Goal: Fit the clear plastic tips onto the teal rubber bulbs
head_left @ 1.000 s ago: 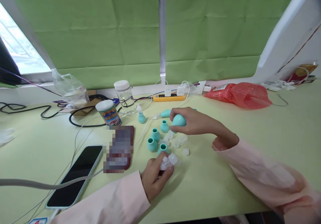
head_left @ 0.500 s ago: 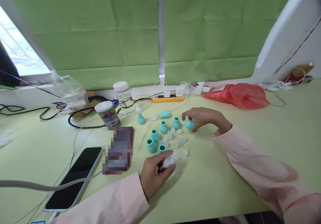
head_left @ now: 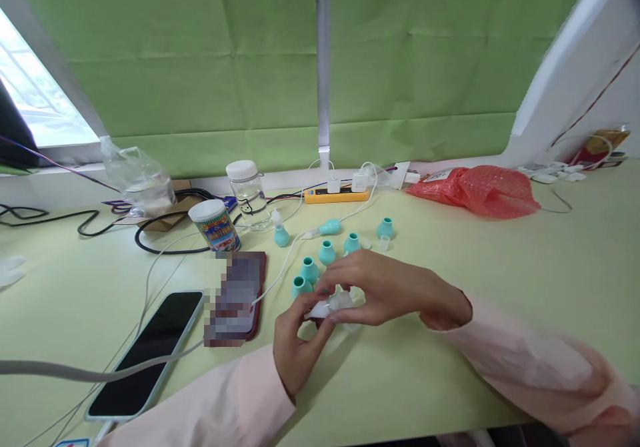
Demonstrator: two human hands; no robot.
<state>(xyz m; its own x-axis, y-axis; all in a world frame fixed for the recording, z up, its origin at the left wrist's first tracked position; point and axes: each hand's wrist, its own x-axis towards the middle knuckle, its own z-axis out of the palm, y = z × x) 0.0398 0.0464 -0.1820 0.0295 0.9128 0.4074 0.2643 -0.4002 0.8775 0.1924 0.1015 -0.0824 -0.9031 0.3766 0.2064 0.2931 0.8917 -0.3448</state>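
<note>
Left hand (head_left: 299, 347) pinches small clear plastic parts (head_left: 340, 301); right hand (head_left: 377, 287), fingers curled narrow, holds them also from three o'clock. From afar I see teal bulbs (head_left: 327, 255) standing at ten to one o'clock of these parts.

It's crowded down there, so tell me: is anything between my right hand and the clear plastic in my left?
Nothing visible: your right hand already has thumb and fingers around the clear plastic in your left hand. The teal bulbs stand beyond, not between.
</note>
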